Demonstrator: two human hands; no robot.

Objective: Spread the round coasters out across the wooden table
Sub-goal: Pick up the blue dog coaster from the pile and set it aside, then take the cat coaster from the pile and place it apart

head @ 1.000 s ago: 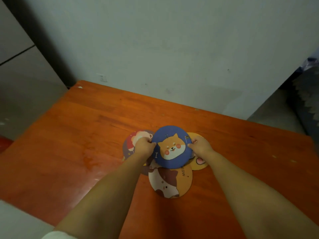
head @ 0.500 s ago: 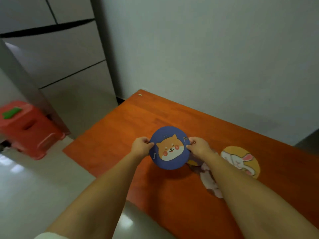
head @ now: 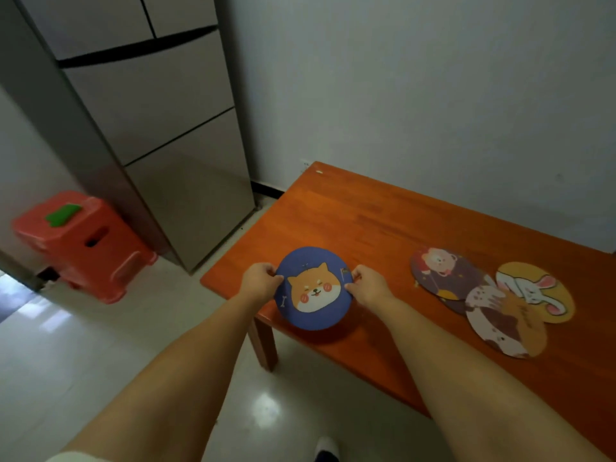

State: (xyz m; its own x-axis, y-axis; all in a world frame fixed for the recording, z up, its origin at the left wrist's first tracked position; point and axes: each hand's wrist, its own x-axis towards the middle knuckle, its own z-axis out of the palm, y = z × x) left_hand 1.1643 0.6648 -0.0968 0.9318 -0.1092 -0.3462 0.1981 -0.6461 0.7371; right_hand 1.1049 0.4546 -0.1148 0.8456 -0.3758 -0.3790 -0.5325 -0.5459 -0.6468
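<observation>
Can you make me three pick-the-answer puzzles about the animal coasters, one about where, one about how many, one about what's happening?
1. Where is the blue dog coaster?
A. near the table's left end
B. on the red stool
C. on the floor

2. How many coasters lie in the overlapping bunch?
A. one
B. three
C. six

3. How is the blue dog coaster held?
A. by both hands
B. by one hand
C. by nobody

Answers: 1 A, it sits over the wooden table corner. 2 B, bear, spotted dog, rabbit. 3 A, left hand and right hand pinch its edges.
</observation>
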